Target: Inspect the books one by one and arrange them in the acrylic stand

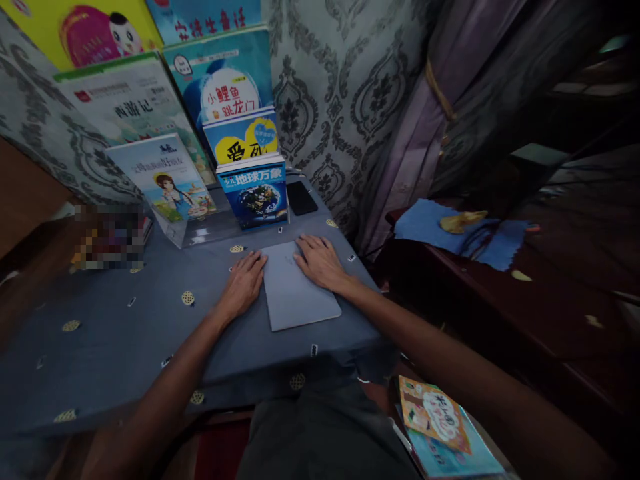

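Your left hand (243, 280) lies palm down near the centre of the frame, loosely open, its fingertips at the left edge of a plain pale booklet (303, 297). Your right hand (323, 262) is open too, fingers extended over the booklet's upper right part; neither hand grips anything. The booklet lies flat on the grey-blue tablecloth (125, 360), in the middle of the frame.

In the upper left, a clear rack (213, 228) holds books in two leaning columns. At the front of its left column you have a pale book with a girl on the cover (173, 183); at the front of the right, a blue book with a globe (257, 200). Behind that one, a yellow heart-pattern book (240, 139) shows only its upper part, and the yellow book (95, 30) highest on the left is cut by the frame's top edge.

A dark phone-like slab (303, 198) lies just right of the globe book. At the left, a pixelated patch hides most of a colourful item (113, 237), so you cannot make it out. At lower right, the book stack (450, 433) runs out of frame. On the right, shadow blurs what surrounds the blue cloth (415, 227), and the yellowish thing (460, 221) on it is unclear.
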`<state>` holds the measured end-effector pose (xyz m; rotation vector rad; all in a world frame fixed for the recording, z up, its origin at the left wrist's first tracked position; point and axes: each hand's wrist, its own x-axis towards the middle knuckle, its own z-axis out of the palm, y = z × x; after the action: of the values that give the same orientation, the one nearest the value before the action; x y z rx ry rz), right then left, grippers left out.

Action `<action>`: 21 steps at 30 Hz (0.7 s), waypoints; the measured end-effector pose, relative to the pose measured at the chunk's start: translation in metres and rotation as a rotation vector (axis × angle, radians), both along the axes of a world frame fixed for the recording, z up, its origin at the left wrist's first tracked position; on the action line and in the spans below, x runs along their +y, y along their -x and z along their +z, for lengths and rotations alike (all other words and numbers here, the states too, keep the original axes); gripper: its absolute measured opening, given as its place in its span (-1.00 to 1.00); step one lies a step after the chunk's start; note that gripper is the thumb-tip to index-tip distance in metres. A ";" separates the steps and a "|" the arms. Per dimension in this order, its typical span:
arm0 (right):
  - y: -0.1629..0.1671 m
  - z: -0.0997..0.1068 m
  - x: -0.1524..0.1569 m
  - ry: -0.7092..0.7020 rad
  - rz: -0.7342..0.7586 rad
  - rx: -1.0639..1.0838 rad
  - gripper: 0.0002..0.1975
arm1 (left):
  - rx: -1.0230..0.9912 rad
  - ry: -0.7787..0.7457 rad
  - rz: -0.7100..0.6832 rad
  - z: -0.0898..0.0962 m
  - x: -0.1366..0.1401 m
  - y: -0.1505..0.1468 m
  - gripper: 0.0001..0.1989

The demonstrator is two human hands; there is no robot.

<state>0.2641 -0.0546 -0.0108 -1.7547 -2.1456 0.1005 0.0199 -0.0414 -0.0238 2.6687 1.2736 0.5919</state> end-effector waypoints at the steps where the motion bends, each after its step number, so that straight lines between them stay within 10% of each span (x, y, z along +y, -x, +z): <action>1: 0.000 -0.001 -0.001 -0.003 0.000 -0.003 -0.52 | -0.022 0.005 0.018 -0.001 -0.001 -0.001 -0.55; 7: 0.000 -0.008 0.001 -0.040 0.000 -0.021 -0.53 | -0.297 0.191 0.083 -0.001 -0.001 -0.010 -0.57; 14: -0.002 -0.010 0.000 -0.043 0.007 -0.006 -0.54 | -1.096 0.835 0.287 0.015 0.004 -0.028 -0.59; 21: -0.006 -0.013 0.003 -0.042 -0.085 0.229 -0.33 | -1.283 1.151 0.230 0.031 -0.003 -0.040 -0.79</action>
<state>0.2705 -0.0518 -0.0233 -1.7171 -1.8965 0.2209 0.0600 -0.0443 0.0072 0.8565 0.9442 0.9283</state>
